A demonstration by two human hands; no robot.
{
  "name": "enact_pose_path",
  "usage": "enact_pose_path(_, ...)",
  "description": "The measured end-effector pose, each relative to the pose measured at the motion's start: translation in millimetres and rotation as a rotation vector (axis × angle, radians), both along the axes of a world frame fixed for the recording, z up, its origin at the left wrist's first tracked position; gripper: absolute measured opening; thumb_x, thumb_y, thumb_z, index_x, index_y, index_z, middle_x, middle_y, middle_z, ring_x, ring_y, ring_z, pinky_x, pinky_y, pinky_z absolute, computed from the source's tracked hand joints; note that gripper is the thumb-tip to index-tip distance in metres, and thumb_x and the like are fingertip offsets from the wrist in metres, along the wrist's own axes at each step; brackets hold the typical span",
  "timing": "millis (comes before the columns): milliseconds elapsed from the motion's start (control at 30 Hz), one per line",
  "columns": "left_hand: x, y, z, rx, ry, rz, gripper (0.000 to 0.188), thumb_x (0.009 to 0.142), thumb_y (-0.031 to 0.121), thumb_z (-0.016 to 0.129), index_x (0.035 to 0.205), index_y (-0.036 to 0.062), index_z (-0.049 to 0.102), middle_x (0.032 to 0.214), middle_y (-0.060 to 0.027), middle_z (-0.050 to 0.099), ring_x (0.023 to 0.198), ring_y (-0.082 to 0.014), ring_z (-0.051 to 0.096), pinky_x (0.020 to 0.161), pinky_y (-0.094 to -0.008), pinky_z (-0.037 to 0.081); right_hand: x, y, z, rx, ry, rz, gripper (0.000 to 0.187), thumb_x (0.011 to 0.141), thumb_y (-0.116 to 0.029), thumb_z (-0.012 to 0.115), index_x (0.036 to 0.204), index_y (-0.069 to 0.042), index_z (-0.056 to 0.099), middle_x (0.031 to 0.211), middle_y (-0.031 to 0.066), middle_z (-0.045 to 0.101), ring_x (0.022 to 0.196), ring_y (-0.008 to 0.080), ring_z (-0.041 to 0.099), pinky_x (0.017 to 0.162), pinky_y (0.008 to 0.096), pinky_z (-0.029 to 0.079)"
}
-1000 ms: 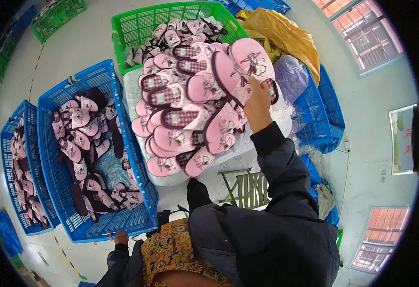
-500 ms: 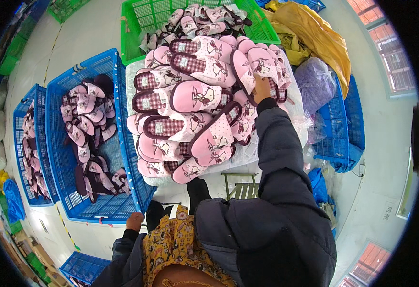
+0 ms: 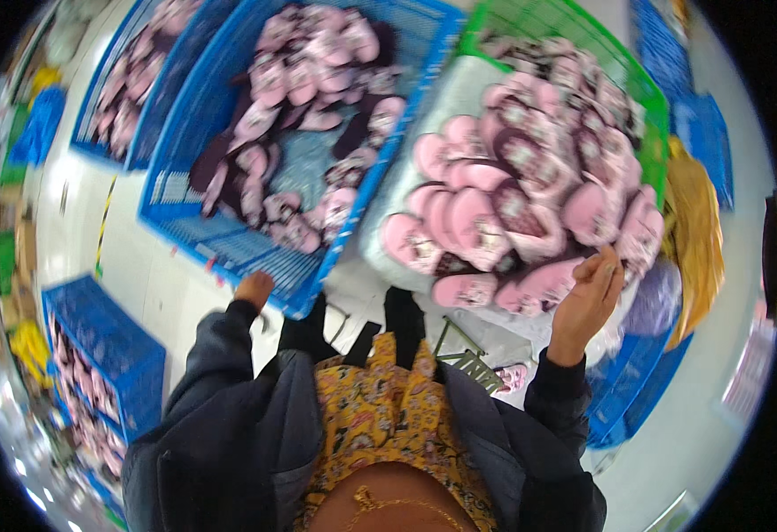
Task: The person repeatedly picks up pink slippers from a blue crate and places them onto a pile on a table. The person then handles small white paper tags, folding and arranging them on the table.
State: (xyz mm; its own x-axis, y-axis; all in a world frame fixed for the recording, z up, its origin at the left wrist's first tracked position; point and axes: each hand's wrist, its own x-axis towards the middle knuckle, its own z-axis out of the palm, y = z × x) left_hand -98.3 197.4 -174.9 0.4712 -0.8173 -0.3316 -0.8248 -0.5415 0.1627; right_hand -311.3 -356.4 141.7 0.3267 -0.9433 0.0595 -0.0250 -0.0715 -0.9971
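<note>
Pink slippers with dark trim [image 3: 477, 230] lie heaped on a pale, plastic-covered surface [image 3: 380, 191] in front of me. My right hand [image 3: 589, 297] is beside the near right edge of the heap, fingers apart and slightly bent, with nothing visible in it. Motion smears the picture somewhat. To the left stands a big blue crate [image 3: 189, 199], partly filled with more pink slippers [image 3: 313, 80]. My left hand [image 3: 254, 291] is closed on its near rim; the fingertips are hidden.
Beyond the heap is a green crate [image 3: 548, 18] of slippers. Farther left are another blue crate [image 3: 96, 75] and a nearer one [image 3: 109, 328]. A yellow sheet [image 3: 699, 239] and purple bundle [image 3: 655, 297] lie at right. A folding stool [image 3: 473, 363] stands near my legs.
My right hand has drawn back from the slippers at the heap's far right toward its near edge. The view has turned left, and the left hand stays by the blue crate's near rim.
</note>
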Motion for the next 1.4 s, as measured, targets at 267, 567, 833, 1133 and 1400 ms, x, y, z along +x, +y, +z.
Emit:
enact_pose_path(267, 136, 64, -9, -0.065, 0.141, 0.815, 0.02, 0.082, 0.029, 0.056, 0.092, 0.0115, 0.059, 0.09, -0.0158, 0.066, 0.083, -0.0374, 0.063, 0.072, -0.0473, 0.05, 188, 208, -95, 0.186, 0.432, 0.864, 0.018, 0.09, -0.014, 0.059, 0.103, -0.001, 0.06, 0.085, 0.0013, 0.06, 0.069, 0.0063, 0.051, 0.064, 0.0199, 0.043)
enact_pose_path(567, 260, 161, -21, 0.117, -0.068, 0.658, 0.024, 0.085, 0.03, 0.059, 0.096, 0.0101, 0.065, 0.087, -0.01, 0.068, 0.082, -0.0306, 0.064, 0.078, -0.0441, 0.047, 337, 326, -323, 0.795, 0.471, 0.906, 0.023, 0.09, -0.017, 0.058, 0.106, -0.001, 0.058, 0.078, 0.0005, 0.058, 0.064, 0.0064, 0.05, 0.056, 0.0205, 0.04)
enact_pose_path(833, 289, 142, -7, 0.071, -0.144, 1.055, 0.026, 0.088, 0.037, 0.057, 0.094, 0.014, 0.065, 0.082, -0.0079, 0.07, 0.071, -0.0225, 0.065, 0.072, -0.0339, 0.046, 423, 357, -557, 0.411, 0.725, 1.067, 0.023, 0.082, -0.025, 0.061, 0.086, -0.003, 0.064, 0.067, 0.0048, 0.059, 0.062, 0.0171, 0.056, 0.059, 0.0332, 0.044)
enact_pose_path(1133, 281, 159, -24, -0.061, -0.206, 1.028, 0.02, 0.088, 0.031, 0.061, 0.093, 0.0133, 0.068, 0.082, -0.0053, 0.07, 0.067, -0.0189, 0.065, 0.06, -0.0307, 0.05, 479, 427, -697, -0.02, 0.708, 0.899, 0.067, 0.068, -0.029, 0.08, 0.117, 0.005, 0.048, 0.108, 0.0201, 0.058, 0.097, 0.0328, 0.058, 0.083, 0.04, 0.047)
enact_pose_path(1400, 287, 147, -16, -0.026, -0.142, 1.048, 0.013, 0.084, 0.022, 0.064, 0.088, 0.0106, 0.066, 0.077, -0.0045, 0.067, 0.064, -0.0178, 0.056, 0.062, -0.0308, 0.042, 534, 406, -703, 0.135, 0.749, 0.96, 0.051, 0.075, -0.03, 0.075, 0.106, 0.005, 0.056, 0.101, 0.0193, 0.064, 0.09, 0.0316, 0.061, 0.08, 0.0409, 0.047)
